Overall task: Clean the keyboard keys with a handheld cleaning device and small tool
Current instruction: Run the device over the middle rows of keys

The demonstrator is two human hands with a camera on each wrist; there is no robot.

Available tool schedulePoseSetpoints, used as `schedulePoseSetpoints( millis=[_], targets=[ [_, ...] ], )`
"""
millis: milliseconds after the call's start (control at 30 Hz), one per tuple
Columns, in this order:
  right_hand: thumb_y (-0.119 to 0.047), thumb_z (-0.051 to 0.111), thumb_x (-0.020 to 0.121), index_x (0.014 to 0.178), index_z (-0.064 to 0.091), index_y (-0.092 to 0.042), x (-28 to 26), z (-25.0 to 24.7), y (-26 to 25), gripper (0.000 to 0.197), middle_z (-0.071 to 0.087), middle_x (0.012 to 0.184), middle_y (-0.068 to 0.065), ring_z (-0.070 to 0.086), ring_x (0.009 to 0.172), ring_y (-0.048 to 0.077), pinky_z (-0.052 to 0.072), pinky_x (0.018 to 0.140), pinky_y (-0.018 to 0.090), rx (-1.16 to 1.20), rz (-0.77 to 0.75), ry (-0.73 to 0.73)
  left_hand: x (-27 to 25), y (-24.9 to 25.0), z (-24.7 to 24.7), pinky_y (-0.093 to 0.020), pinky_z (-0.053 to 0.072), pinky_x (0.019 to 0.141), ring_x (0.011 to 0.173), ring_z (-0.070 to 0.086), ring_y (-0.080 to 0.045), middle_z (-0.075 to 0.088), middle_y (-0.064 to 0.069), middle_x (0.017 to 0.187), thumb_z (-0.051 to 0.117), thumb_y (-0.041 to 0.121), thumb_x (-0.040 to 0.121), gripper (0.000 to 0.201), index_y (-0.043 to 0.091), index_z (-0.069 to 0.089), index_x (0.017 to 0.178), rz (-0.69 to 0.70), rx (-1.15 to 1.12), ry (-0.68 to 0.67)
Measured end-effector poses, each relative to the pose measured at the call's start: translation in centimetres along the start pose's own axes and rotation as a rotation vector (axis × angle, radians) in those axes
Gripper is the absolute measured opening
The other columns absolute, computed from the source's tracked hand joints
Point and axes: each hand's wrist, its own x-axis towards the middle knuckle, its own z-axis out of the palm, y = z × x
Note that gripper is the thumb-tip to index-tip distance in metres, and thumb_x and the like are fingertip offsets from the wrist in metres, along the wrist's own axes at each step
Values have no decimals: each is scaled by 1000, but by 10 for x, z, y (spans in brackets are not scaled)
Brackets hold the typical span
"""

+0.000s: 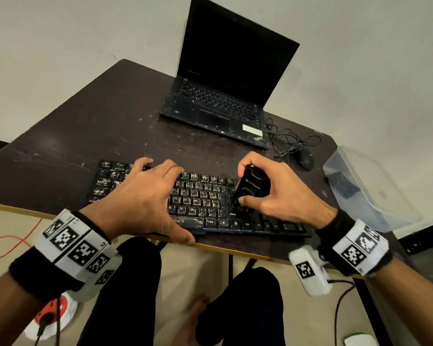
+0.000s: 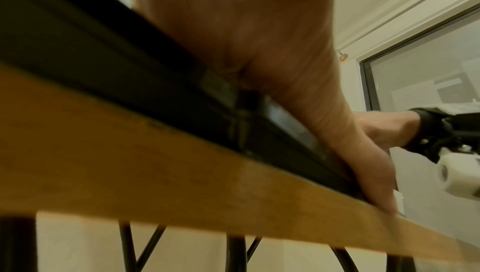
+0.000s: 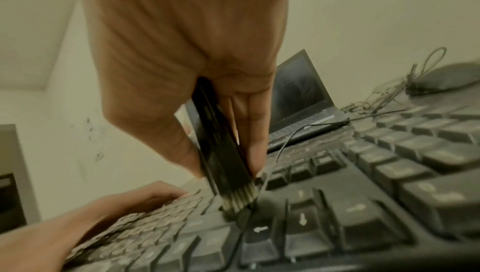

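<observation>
Black plastic, dusted grey between the keys: a keyboard [image 1: 200,203] lies along the near edge of a dark worktop [image 1: 90,126] as a person brushes it clean. The right hand [image 1: 278,193] has its fingers [image 3: 255,153] and thumb curled round a small black cleaning device [image 1: 251,189], held upright, its short pale bristles [image 3: 240,199] pressed into the gap just above the arrow keys. The left hand [image 1: 145,196] lies spread and flat over the letter keys, fingers straight and holding nothing, its thumb braced against the keyboard's front edge to steady it.

The device looks light and rigid, its smooth casing likely a little slippery, so a firm pinch low on the body, close to the bristles, should give the best control. The bristles appear stiff enough to get between keys yet soft enough to bend under a hard push. The keyboard seems light and apt to slide on the worktop, and it sits close to the edge, which would explain the flat holding hand. The keycaps could pop off if levered from the side, so downward strokes seem safer. Much of the letter area looks grimy.

An open laptop [image 1: 225,83], a wired mouse [image 1: 305,158] and a clear plastic box [image 1: 390,208] stand farther back and to the right.
</observation>
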Motion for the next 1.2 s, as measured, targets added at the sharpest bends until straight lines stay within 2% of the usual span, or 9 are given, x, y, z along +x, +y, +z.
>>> schedulePoseSetpoints(
  millis=[133, 267, 433, 567, 633, 700, 800, 967, 1200],
  targets=[
    [-11, 84, 81, 109, 54, -30, 7, -4, 11, 46, 69, 88, 1, 71, 74, 23, 59, 68, 53, 16, 64, 134, -1, 1, 0, -38, -4, 127, 136, 37, -8, 34, 13, 145, 52, 107, 45, 145, 21, 21, 157, -1, 3, 3],
    [-6, 82, 82, 110, 58, -28, -5, 0, -7, 43, 75, 103, 0, 76, 91, 23, 63, 78, 50, 57, -109, -86, -1, 1, 0, -39, -4, 128, 136, 38, -9, 34, 13, 145, 50, 108, 43, 146, 22, 22, 157, -4, -7, 0],
    [-5, 86, 82, 120, 59, -24, 15, -21, 9, 50, 77, 109, -6, 77, 101, 12, 64, 92, 47, -12, -15, -25, -1, 1, -1, -41, -2, 129, 137, 37, -10, 34, 13, 145, 48, 108, 42, 147, 21, 22, 157, 1, -9, -3],
    [1, 87, 81, 118, 64, -20, 1, -11, -4, 48, 77, 113, -4, 76, 108, 13, 63, 94, 34, 76, -69, -181, -1, -1, 3, -42, 0, 129, 135, 41, -9, 36, 13, 143, 48, 109, 42, 146, 21, 25, 156, 15, 6, 34],
    [0, 87, 81, 119, 64, -20, 11, -14, 5, 49, 78, 113, -4, 76, 108, 10, 62, 98, 37, 73, -28, -129, -1, -2, 5, -41, 1, 128, 133, 42, -8, 37, 13, 142, 47, 109, 42, 145, 20, 27, 155, 23, 7, 45],
    [-1, 89, 81, 120, 61, -18, 20, -19, 16, 51, 79, 112, -4, 77, 106, 9, 63, 97, 43, 110, 61, -50, -1, -1, 5, -41, 1, 128, 132, 42, -8, 37, 13, 141, 47, 109, 42, 145, 20, 28, 155, 26, 2, 52],
    [2, 89, 81, 118, 59, -14, 21, -13, 19, 50, 81, 111, -4, 78, 106, 11, 64, 96, 41, 189, 89, -55, -1, -2, 5, -41, 1, 128, 133, 43, -9, 37, 13, 142, 45, 110, 41, 147, 20, 27, 155, 28, 4, 55],
    [-9, 94, 78, 110, 69, -18, 19, -10, 26, 41, 78, 102, 0, 77, 96, 18, 61, 93, 54, 195, 140, 60, 0, -2, 5, -41, 1, 128, 133, 43, -9, 36, 13, 143, 46, 110, 42, 147, 20, 26, 156, 27, 12, 48],
    [-13, 91, 80, 113, 65, -20, 7, -1, 10, 43, 73, 103, -4, 74, 96, 13, 62, 90, 36, 137, 54, -34, -1, -3, 6, -42, 1, 129, 132, 43, -8, 37, 13, 142, 46, 110, 42, 146, 20, 27, 155, 28, 2, 57]
  ],
)
